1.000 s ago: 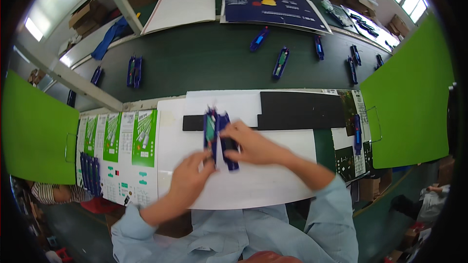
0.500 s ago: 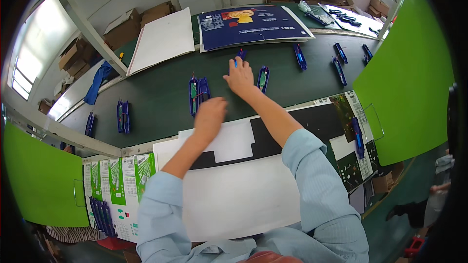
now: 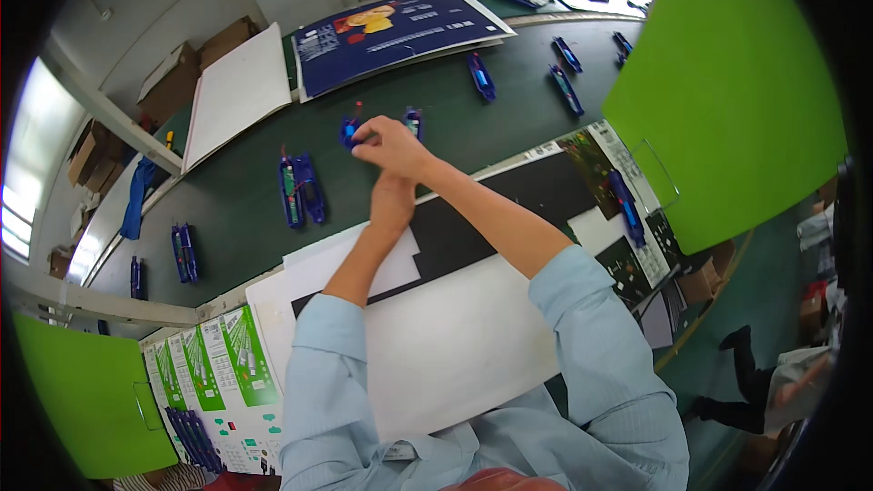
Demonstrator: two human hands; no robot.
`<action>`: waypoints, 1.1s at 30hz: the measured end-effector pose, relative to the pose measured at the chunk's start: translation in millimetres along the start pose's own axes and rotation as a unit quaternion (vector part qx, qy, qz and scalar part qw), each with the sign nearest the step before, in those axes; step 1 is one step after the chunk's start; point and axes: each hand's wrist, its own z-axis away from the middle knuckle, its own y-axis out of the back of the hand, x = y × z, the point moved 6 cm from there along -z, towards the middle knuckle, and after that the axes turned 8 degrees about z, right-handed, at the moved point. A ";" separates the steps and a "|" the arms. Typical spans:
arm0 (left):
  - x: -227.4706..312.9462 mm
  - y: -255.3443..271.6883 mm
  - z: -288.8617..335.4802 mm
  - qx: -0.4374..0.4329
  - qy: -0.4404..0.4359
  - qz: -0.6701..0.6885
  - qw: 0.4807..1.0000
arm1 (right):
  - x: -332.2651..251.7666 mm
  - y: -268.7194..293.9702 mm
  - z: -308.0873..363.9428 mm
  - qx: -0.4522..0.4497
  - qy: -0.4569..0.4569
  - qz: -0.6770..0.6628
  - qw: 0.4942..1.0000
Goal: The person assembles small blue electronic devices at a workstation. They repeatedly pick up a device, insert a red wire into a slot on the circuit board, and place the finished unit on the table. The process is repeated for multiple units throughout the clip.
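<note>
Right hand point(image 3: 391, 145) pinching a blue shell point(image 3: 348, 132), we had moved our left hand point(image 3: 395, 199), grip unclear, off the pair point(image 3: 291, 189), now set aside.

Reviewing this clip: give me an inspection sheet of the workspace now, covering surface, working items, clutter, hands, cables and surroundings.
Surface: dark green bench; white sheet and black strip nearer the person.
Job's things: blue housing at the right fingertips; two-part housing to its left, green board inside.
Clutter: blue printed board, white board, blue cloth.
Hands: right hand at the blue housing, grip unclear; left hand by the right wrist, fingers hidden.
Cables: short red wire at the blue housing.
Surroundings: green panels both sides; cardboard boxes; another person's legs.
</note>
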 end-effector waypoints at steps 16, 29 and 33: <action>252.0 139.6 315.2 -0.131 0.108 -0.017 0.985 | -110.4 -58.9 393.6 -0.242 0.187 0.184 0.934; 74.3 174.1 243.6 0.034 0.182 -0.137 0.973 | -30.8 -183.6 157.4 -0.121 0.087 0.276 0.950; 43.8 162.2 267.5 0.084 0.217 -0.112 0.966 | -6.1 -216.6 153.3 -0.181 0.097 0.319 0.925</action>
